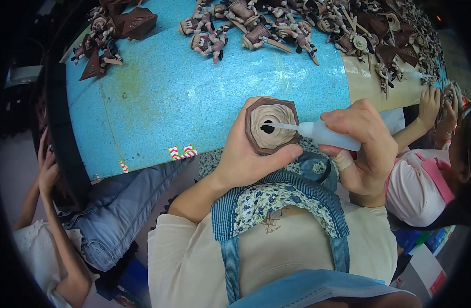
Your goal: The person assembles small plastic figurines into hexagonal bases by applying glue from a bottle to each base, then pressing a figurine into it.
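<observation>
My left hand [245,159] is wrapped round a brown hexagonal base [257,114], holding it over the near edge of the table. Its pale, ridged hollow faces up, with a dark keyhole-shaped opening in the middle. From the right, my right hand [366,141] grips a translucent white squeeze bottle [330,136], thumb and fingers closed on its body. The bottle lies nearly level, and its thin nozzle [284,126] reaches over the hollow, the tip beside the dark opening. Whether any liquid comes out cannot be made out.
Piles of small painted figurines [256,31] and brown pieces [135,23] cover the far side of the blue table [168,97]. Red-and-white striped tape [183,152] marks its near edge. Co-workers' hands are at the right [430,105] and far left [46,164].
</observation>
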The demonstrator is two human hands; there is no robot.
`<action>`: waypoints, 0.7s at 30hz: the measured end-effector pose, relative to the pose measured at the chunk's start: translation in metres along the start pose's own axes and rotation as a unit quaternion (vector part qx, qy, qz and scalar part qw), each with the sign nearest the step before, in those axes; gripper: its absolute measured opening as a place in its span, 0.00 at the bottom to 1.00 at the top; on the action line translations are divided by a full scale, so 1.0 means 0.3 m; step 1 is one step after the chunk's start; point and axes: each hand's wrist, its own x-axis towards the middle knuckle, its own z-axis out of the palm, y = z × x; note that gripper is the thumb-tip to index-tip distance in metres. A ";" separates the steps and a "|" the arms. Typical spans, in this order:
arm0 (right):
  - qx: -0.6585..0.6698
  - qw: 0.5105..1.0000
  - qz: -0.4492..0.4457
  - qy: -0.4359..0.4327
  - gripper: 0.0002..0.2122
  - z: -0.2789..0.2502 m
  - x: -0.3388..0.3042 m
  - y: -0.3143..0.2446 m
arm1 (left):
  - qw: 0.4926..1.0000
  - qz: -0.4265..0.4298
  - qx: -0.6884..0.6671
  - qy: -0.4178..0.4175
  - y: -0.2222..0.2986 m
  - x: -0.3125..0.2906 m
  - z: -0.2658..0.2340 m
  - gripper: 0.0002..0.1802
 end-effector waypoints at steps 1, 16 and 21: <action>-0.001 1.000 0.001 0.000 0.15 -0.001 0.002 0.001 | 1.000 0.000 -0.011 -0.002 -0.002 0.000 -0.001 0.40; -0.017 0.999 -0.033 0.010 0.16 0.007 0.017 -0.007 | 1.000 -0.010 -0.025 -0.012 -0.005 -0.004 -0.001 0.40; -0.015 0.999 -0.038 0.011 0.17 0.001 0.010 -0.003 | 1.000 -0.009 -0.016 -0.017 -0.007 -0.002 0.000 0.39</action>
